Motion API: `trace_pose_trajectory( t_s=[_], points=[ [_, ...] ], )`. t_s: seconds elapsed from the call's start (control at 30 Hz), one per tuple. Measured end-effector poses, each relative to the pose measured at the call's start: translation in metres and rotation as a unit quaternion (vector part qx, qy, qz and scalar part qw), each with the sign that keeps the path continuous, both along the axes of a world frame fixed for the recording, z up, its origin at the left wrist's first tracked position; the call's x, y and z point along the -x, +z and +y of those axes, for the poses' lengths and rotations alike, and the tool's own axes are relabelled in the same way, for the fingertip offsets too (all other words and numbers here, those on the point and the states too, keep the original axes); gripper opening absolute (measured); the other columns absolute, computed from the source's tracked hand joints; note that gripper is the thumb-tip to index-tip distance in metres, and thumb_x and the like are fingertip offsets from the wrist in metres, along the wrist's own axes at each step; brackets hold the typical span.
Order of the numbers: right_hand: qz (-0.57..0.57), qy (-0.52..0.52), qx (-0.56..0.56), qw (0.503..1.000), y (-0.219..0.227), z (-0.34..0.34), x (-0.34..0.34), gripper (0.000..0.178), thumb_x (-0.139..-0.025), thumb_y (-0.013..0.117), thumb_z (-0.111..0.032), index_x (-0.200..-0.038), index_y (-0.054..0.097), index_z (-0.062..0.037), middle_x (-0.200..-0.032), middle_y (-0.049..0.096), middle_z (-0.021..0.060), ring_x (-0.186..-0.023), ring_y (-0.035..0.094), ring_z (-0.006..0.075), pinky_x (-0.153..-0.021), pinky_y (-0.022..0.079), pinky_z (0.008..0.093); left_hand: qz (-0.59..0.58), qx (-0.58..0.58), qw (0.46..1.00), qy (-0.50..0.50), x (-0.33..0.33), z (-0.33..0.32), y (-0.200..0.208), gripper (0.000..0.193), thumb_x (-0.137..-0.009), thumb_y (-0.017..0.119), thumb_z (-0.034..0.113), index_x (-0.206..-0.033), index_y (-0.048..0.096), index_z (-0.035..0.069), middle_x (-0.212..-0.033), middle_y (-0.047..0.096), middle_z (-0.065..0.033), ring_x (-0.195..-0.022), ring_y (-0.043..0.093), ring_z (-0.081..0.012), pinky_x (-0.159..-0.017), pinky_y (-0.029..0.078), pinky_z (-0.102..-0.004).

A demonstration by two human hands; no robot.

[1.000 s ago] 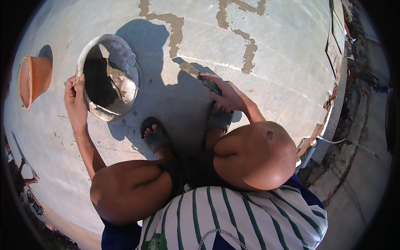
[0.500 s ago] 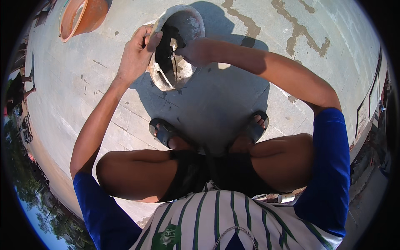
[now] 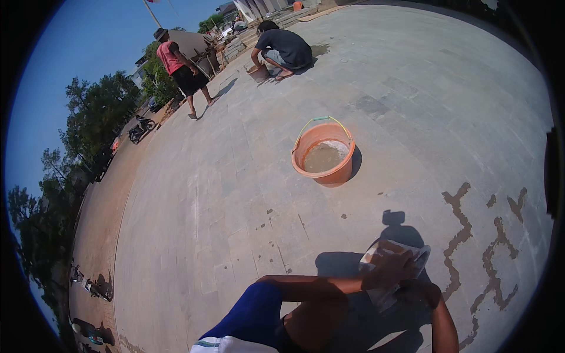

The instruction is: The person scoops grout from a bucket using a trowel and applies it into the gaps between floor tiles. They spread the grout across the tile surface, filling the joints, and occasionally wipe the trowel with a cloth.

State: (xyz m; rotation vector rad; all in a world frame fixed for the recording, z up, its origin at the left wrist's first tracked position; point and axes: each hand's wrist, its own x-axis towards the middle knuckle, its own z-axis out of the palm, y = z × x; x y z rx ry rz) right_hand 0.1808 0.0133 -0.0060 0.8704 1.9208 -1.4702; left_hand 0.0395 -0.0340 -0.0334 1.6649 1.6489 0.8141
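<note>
A whitish, stained bucket (image 3: 421, 256) is in front of me at the lower right, partly covered by my hands and in shadow. My left hand (image 3: 391, 269) lies across it and grips it, the arm reaching over from the left. At its near side, next to the left hand, is my right hand (image 3: 421, 292); its fingers are dark and hidden. What lies inside the bucket cannot be seen.
An orange bucket (image 3: 325, 174) with a raised handle holds murky grey water, ahead of me. Farther off, one person (image 3: 285, 49) crouches over a brownish bucket (image 3: 259, 73); another (image 3: 176, 61) walks at the left. Wet streaks (image 3: 458, 226) mark the paving on the right.
My view has swung up and to the left, bringing the orange bucket and two people into sight. The whitish bucket now appears at the lower right, and its inside no longer shows.
</note>
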Motion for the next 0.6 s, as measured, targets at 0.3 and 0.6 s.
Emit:
trace_pose_trajectory(
  t_s=[0.3, 0.6],
  points=[
    [0.273, -0.640, 0.236, 0.678, -0.028, -0.127, -0.141, 0.049, -0.090, 0.054, -0.012, -0.137, 0.041, -0.0136, -0.080, 0.056, 0.0059, -0.054, 0.043, 0.0090, -0.045, 0.032, 0.0216, 0.022, 0.037, 0.996, 0.085, 0.001, 0.007, 0.016, 0.038, -0.090, 0.053, 0.040, -0.096, 0.054, 0.003, -0.080, 0.063, -0.0186, -0.079, 0.063, -0.0374, -0.072, 0.047, -0.0462],
    [0.420, -0.828, 0.101, 0.357, -0.062, -0.286, -0.201, 0.048, -0.096, 0.040, -0.019, -0.142, 0.031, -0.0116, -0.078, 0.053, 0.0056, -0.050, 0.044, 0.0109, -0.041, 0.034, 0.0227, 0.054, 0.024, 0.996, 0.062, -0.031, 0.015, 0.061, 0.036, -0.091, 0.053, 0.036, -0.092, 0.054, 0.000, -0.075, 0.059, -0.0149, -0.071, 0.060, -0.0273, -0.069, 0.046, -0.0384]
  ],
)
